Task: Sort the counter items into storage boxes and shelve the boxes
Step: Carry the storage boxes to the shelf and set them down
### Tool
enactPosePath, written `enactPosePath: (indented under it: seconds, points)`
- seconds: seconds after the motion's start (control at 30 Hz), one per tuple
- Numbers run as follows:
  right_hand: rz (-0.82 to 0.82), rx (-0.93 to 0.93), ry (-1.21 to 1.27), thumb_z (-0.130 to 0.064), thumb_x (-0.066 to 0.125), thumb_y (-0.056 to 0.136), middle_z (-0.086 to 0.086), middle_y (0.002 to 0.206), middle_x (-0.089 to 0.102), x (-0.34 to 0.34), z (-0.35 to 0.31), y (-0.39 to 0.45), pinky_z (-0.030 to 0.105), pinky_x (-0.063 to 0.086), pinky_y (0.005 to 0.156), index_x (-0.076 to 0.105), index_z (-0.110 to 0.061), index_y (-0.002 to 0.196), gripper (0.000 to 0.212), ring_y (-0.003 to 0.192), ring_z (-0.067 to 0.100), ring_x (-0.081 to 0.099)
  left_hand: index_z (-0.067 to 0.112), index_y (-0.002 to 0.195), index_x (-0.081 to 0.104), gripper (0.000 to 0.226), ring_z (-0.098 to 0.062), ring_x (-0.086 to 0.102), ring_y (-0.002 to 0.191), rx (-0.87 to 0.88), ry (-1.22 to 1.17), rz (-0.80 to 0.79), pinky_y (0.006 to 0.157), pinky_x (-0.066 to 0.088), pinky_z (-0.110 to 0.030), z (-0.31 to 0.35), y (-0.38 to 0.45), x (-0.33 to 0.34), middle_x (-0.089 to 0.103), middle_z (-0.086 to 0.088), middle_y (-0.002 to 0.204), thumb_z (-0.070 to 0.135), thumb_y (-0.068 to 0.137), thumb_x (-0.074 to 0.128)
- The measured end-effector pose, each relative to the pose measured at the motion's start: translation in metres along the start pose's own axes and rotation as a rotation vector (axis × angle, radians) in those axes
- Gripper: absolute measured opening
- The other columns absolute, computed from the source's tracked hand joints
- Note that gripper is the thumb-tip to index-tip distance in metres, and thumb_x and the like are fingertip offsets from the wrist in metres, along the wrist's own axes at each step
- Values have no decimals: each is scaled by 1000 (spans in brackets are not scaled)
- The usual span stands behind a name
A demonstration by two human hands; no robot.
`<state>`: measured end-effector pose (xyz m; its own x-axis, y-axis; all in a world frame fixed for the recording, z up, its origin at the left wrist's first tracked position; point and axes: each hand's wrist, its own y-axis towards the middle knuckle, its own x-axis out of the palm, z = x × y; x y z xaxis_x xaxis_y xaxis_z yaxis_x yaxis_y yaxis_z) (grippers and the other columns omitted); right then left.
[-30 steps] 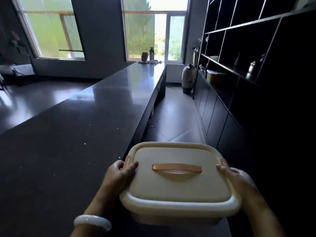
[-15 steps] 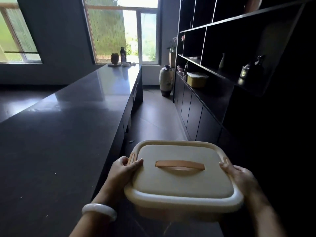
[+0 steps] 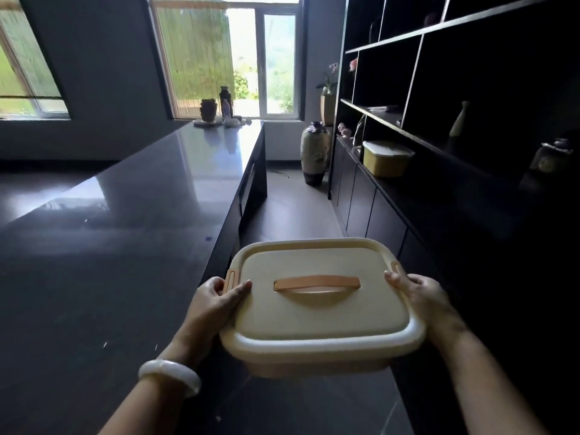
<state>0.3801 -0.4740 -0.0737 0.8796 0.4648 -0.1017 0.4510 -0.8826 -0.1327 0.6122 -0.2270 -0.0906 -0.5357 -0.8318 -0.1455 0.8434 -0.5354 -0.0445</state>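
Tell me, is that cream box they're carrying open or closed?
Closed: the lid sits flush on the cream storage box, its orange handle lying flat on top.

Both forearms reach up into view from the bottom edge, the left from about 7 o'clock, the right from about 5 o'clock, converging toward the middle. The left hand (image 3: 216,301) grips the left side of the storage box (image 3: 320,312), its thumb lying across the lid's edge and pointing toward 2 o'clock, its fingers curled round the side at the clasp. A pale bangle (image 3: 170,375) circles the left wrist. The right hand (image 3: 420,298) grips the box's right side at 3 o'clock, thumb on the rim, fingers wrapped under and mostly hidden.
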Motion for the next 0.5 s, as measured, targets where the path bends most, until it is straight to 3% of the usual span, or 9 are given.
enactPosePath:
  seconds: [0.23,0.3,0.43,0.5]
  points:
    - [52,21,1,-27,70,85,11,63,68,79,-19,174,27,49,42,66,8,86,35,50,21,62,6,90,63,48,-29,69,77,38,53,-85,66,58,-43,19,216,19,71,-13,82,46,69,79]
    - [88,37,11,-27,70,86,12,64,67,92,-25,214,25,48,41,65,8,87,35,50,21,61,5,93,63,45,-29,68,78,35,73,-126,68,58,-45,28,272,33,70,-14,85,42,72,80]
    - [160,86,65,-23,69,87,18,69,63,103,-37,293,24,45,39,62,14,90,38,53,24,56,4,85,62,38,-18,63,64,29,57,-187,56,52,-35,38,371,74,67,-11,77,35,75,80]
    - [185,93,72,-22,69,87,18,67,59,103,-39,337,23,43,39,61,14,88,37,52,23,53,4,83,62,37,-18,61,65,30,75,-215,58,50,-36,36,421,100,66,-9,74,35,76,81]
